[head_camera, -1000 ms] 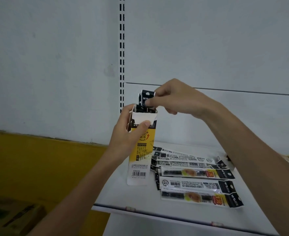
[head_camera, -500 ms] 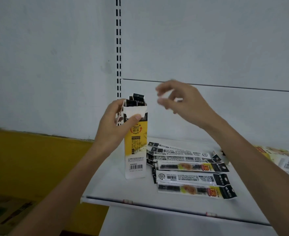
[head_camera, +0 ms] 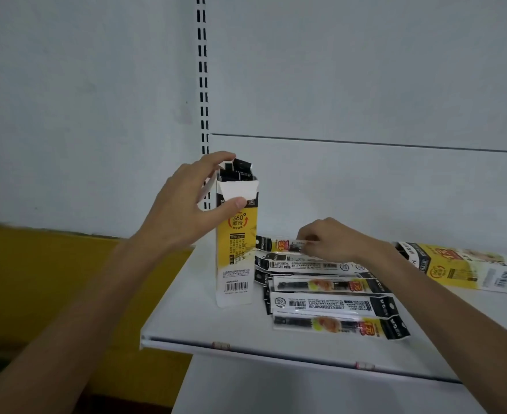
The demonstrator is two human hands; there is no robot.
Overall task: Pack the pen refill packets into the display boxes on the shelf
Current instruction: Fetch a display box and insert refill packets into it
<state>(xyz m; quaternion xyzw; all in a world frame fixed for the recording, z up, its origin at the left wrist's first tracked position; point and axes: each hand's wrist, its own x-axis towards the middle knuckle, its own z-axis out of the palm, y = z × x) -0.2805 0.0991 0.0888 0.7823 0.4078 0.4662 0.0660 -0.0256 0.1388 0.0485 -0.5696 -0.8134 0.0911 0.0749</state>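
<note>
Hands: L hand [head_camera: 183, 210] grips display box [head_camera: 236, 252] near top; R hand [head_camera: 333, 239] pinches rear refill packet [head_camera: 279, 244]. Packet prob. light, slick, floppy; hold mid-length.

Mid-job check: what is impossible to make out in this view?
1. Head view: packet count inside the upright yellow-and-white cardboard display box, gripped by the left hand; walls hide all but black tops.
2. Flat yellow carton lying right: partly behind the right forearm.
3. Right hand hold on the rearmost clear refill packet: curled fingers cover it.
</note>
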